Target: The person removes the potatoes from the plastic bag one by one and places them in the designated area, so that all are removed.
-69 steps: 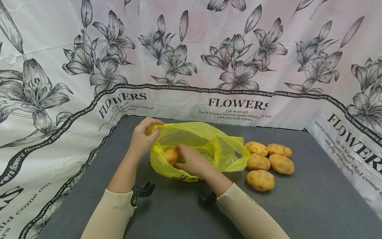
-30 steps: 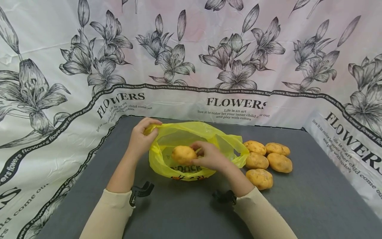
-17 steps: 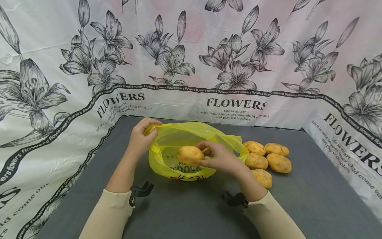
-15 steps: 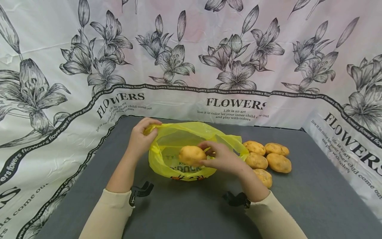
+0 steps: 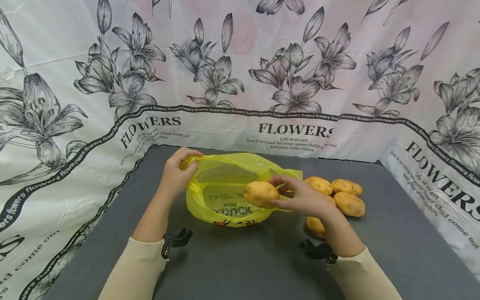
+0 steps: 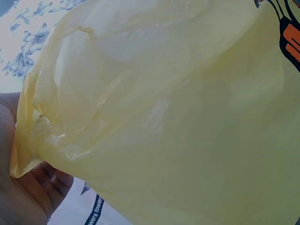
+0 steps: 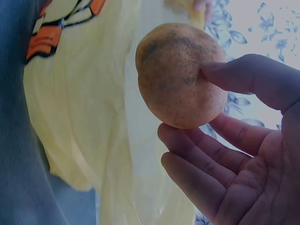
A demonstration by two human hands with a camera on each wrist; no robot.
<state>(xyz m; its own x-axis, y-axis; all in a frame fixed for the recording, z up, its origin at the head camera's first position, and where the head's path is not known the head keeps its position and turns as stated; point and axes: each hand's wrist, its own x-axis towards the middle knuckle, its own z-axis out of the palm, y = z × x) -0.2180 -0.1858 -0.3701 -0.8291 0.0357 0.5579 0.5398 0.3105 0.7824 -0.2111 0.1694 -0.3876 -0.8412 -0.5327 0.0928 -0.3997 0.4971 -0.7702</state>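
A yellow plastic bag (image 5: 225, 196) lies open on the grey table (image 5: 240, 258). My left hand (image 5: 176, 175) grips the bag's far left rim and holds the mouth up; the left wrist view shows the yellow plastic bag (image 6: 178, 112) bunched in the fingers of my left hand (image 6: 28, 187). My right hand (image 5: 300, 198) pinches a potato (image 5: 261, 194) between thumb and fingers, above the bag's right edge. In the right wrist view the potato (image 7: 180, 75) sits against the fingertips (image 7: 187, 140) of my right hand (image 7: 234, 154).
Several loose potatoes (image 5: 348, 196) lie in a cluster on the table right of the bag, partly behind my right wrist. A white cloth (image 5: 240, 75) printed with flowers walls the table at the back and sides.
My right hand took a potato from inside the bag, lifted it and carried it rightward toward the loose cluster. My left hand has kept its hold on the bag's rim.
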